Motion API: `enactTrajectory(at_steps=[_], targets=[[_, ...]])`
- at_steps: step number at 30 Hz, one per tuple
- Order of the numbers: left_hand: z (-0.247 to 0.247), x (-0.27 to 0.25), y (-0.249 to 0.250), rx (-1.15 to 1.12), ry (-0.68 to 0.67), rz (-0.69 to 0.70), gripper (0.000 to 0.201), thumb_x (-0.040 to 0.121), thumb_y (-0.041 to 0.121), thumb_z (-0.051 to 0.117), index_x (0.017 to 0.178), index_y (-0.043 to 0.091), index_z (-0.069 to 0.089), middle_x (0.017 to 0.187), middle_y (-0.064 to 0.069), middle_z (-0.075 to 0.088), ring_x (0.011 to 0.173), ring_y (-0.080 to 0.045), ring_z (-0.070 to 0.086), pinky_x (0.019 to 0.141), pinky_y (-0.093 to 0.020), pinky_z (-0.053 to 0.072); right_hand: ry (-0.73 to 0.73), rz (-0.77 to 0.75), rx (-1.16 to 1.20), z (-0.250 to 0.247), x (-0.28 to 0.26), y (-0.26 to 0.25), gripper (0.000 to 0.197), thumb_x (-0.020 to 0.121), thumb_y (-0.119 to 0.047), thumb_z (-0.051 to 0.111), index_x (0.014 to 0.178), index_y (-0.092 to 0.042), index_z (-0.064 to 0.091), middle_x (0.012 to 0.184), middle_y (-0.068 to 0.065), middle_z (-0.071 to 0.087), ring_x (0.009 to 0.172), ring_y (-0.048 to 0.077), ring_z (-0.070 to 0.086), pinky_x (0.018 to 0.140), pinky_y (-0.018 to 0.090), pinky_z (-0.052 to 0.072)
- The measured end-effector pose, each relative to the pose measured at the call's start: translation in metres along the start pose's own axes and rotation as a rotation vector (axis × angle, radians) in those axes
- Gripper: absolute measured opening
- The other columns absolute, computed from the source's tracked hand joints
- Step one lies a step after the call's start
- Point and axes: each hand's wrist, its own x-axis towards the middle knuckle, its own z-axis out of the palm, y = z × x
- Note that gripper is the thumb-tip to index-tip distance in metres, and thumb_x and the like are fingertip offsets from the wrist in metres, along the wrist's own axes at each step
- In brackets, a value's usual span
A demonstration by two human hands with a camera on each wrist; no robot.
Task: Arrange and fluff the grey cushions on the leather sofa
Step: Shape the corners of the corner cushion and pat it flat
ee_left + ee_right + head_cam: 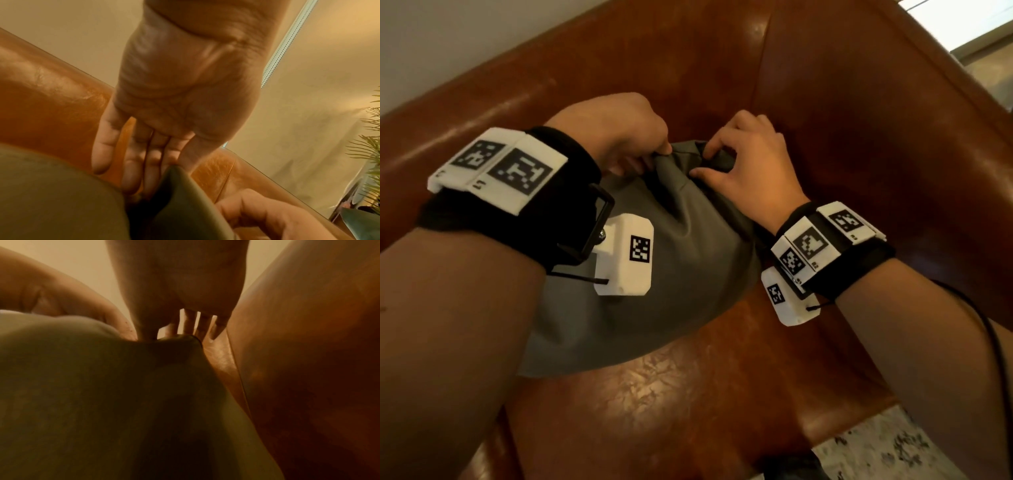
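Note:
A grey cushion (681, 274) leans in the corner of the brown leather sofa (688, 394), its lower edge on the seat. Both hands hold its bunched top edge. My left hand (657, 150) pinches the fabric from the left, fingers curled over the fold. My right hand (709, 161) pinches it from the right, thumb and forefinger on the gathered cloth. In the left wrist view the left hand (174, 162) meets a peaked cushion corner (180, 181). In the right wrist view the right hand (164, 332) closes on the same peak of the cushion (82, 386).
The sofa backrest (654, 68) rises behind the cushion and a padded armrest (893, 171) walls the right side. Speckled floor (893, 445) shows beyond the seat's front edge. A leafy plant (370, 146) stands past the sofa's end, by a pale wall.

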Motion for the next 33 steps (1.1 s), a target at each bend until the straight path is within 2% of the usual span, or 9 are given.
enactTrajectory(at_steps=[5, 10, 13, 18, 20, 23, 26, 29, 33], targets=[[0.003, 0.000, -0.003, -0.030, 0.004, 0.012, 0.016, 0.098, 0.022, 0.052, 0.084, 0.016, 0.059, 0.086, -0.007, 0.063, 0.083, -0.022, 0.062, 0.092, -0.045, 0.051, -0.122, 0.068, 0.015, -0.005, 0.010, -0.006, 0.009, 0.085, -0.035, 0.068, 0.085, -0.026, 0.066, 0.104, -0.006, 0.051, 0.108, 0.018, 0.046, 0.090, 0.037, 0.036], [0.003, -0.008, -0.004, 0.089, 0.030, 0.193, 0.025, 0.088, 0.041, 0.067, 0.086, 0.020, 0.054, 0.081, -0.002, 0.057, 0.073, -0.021, 0.056, 0.069, -0.038, 0.046, -0.337, 0.327, 0.327, -0.027, 0.028, -0.008, 0.030, 0.083, -0.025, 0.070, 0.077, 0.004, 0.067, 0.073, 0.014, 0.056, 0.069, 0.022, 0.052, 0.061, 0.031, 0.037], [0.007, -0.008, -0.008, 0.163, 0.079, 0.236, 0.024, 0.085, 0.033, 0.071, 0.095, 0.023, 0.052, 0.090, 0.000, 0.055, 0.079, -0.019, 0.053, 0.063, -0.033, 0.042, -0.417, 0.399, 0.383, -0.037, 0.030, -0.010, 0.036, 0.080, -0.026, 0.071, 0.086, 0.009, 0.065, 0.078, 0.009, 0.049, 0.072, 0.020, 0.045, 0.063, 0.032, 0.033], [0.009, -0.005, -0.013, 0.160, 0.119, 0.274, 0.003, 0.094, 0.023, 0.062, 0.093, 0.025, 0.063, 0.103, 0.000, 0.058, 0.090, -0.021, 0.053, 0.056, -0.026, 0.034, -0.452, 0.536, 0.447, -0.047, 0.031, -0.016, 0.015, 0.083, -0.029, 0.064, 0.074, -0.017, 0.067, 0.081, -0.005, 0.061, 0.080, 0.011, 0.052, 0.070, 0.028, 0.038], [0.011, -0.006, -0.013, 0.166, 0.117, 0.300, 0.007, 0.097, 0.025, 0.057, 0.095, 0.027, 0.063, 0.106, 0.000, 0.058, 0.092, -0.020, 0.053, 0.057, -0.025, 0.034, -0.439, 0.586, 0.499, -0.048, 0.031, -0.018, 0.011, 0.084, -0.028, 0.060, 0.081, -0.018, 0.063, 0.085, -0.005, 0.058, 0.082, 0.012, 0.049, 0.070, 0.029, 0.037], [0.016, -0.007, -0.012, 0.215, 0.189, 0.395, 0.010, 0.095, 0.033, 0.059, 0.101, 0.025, 0.058, 0.106, 0.002, 0.051, 0.092, -0.017, 0.048, 0.067, -0.027, 0.037, -0.389, 0.628, 0.580, -0.047, 0.030, -0.020, 0.015, 0.085, -0.025, 0.057, 0.072, -0.019, 0.057, 0.081, -0.003, 0.052, 0.079, 0.015, 0.045, 0.065, 0.027, 0.036], [0.021, -0.008, -0.014, 0.184, 0.314, 0.474, 0.008, 0.093, 0.027, 0.062, 0.094, 0.022, 0.057, 0.099, 0.004, 0.050, 0.090, -0.017, 0.049, 0.071, -0.030, 0.034, -0.355, 0.596, 0.550, -0.045, 0.028, -0.019, 0.015, 0.085, -0.027, 0.060, 0.073, -0.018, 0.057, 0.080, -0.002, 0.053, 0.078, 0.014, 0.049, 0.062, 0.025, 0.038], [0.020, -0.004, -0.016, 0.153, 0.348, 0.490, 0.004, 0.094, 0.023, 0.061, 0.092, 0.020, 0.061, 0.096, 0.004, 0.053, 0.087, -0.015, 0.049, 0.071, -0.028, 0.034, -0.258, 0.417, 0.388, -0.039, 0.021, -0.017, 0.020, 0.080, -0.032, 0.070, 0.081, -0.020, 0.055, 0.076, -0.007, 0.054, 0.072, 0.010, 0.052, 0.061, 0.025, 0.041], [0.022, -0.002, -0.016, 0.158, 0.342, 0.494, 0.004, 0.094, 0.025, 0.060, 0.092, 0.022, 0.060, 0.098, 0.004, 0.053, 0.090, -0.017, 0.050, 0.073, -0.031, 0.037, -0.200, 0.280, 0.051, -0.039, 0.018, -0.017, 0.026, 0.080, -0.041, 0.072, 0.069, -0.028, 0.052, 0.081, -0.007, 0.055, 0.087, 0.018, 0.058, 0.071, 0.031, 0.043]])
